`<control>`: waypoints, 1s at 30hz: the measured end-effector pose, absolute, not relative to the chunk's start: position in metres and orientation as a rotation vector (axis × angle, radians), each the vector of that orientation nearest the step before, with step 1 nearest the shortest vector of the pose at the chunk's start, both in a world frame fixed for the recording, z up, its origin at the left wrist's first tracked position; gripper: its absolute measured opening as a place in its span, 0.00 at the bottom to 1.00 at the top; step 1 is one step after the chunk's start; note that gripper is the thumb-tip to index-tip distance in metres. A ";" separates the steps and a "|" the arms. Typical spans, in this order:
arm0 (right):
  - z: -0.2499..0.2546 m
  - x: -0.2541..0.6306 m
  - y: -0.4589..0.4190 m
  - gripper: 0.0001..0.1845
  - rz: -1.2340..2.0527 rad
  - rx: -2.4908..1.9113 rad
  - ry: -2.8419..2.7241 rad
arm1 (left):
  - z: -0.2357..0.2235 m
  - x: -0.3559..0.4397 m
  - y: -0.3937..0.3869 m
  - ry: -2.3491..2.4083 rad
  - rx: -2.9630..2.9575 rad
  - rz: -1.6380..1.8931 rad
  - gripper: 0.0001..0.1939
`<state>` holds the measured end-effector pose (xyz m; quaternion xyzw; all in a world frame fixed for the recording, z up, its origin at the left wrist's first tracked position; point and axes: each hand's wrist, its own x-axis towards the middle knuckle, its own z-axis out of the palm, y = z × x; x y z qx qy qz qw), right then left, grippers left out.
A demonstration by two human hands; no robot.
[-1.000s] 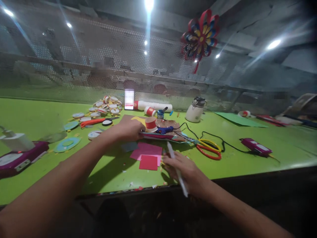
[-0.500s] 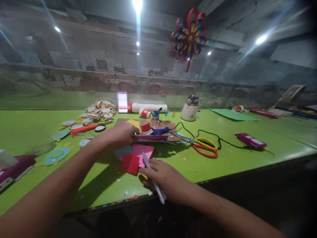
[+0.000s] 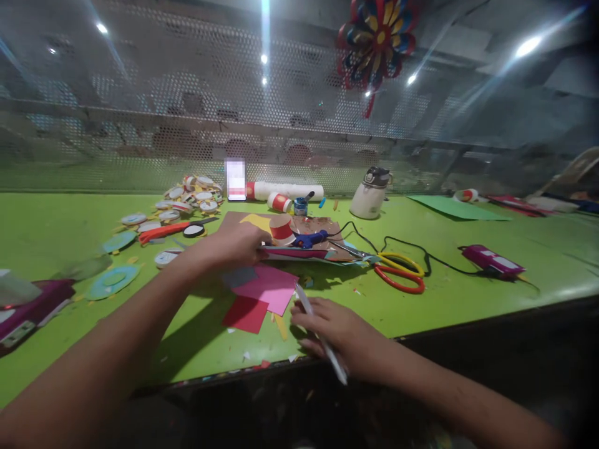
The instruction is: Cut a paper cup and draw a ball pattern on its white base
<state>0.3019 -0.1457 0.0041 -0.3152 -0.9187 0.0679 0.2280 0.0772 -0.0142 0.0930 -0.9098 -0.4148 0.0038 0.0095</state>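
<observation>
My left hand [image 3: 246, 242] is clamped on the near left edge of a brown board [image 3: 322, 222], which is raised a little off the green table [image 3: 187, 343], with coloured edges showing beneath it. On the board I have a red and white paper cup [image 3: 282, 231], with a blue glue gun [image 3: 311, 239] just beside it and some yellow paper [image 3: 255, 221] behind. The fingers of my right hand [image 3: 340, 330] are closed around a white pen [image 3: 305, 300], which slants away from me, its far end near the right corner of a pink paper [image 3: 269, 287]. That pink paper lies on the table in front of the board, touching a red paper [image 3: 246, 313] at its near left side, and a small yellow strip [image 3: 280, 327] lies between them and my right fingers. Scissors [image 3: 402, 288] with yellow and red handles rest at the board's right end, their blades reaching onto it. Farther back stand a jar [image 3: 300, 207] and, to its right, a pale flask [image 3: 369, 198]
</observation>
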 end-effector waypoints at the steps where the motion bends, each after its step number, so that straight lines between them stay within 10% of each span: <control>1: 0.005 0.296 -0.139 0.14 0.187 -0.889 -2.532 | 0.092 0.077 -0.016 -1.297 -2.849 0.011 0.09; 30: 0.013 0.332 -0.114 0.25 -0.431 -0.930 -2.203 | 0.066 0.085 -0.048 -1.188 -2.693 -0.035 0.11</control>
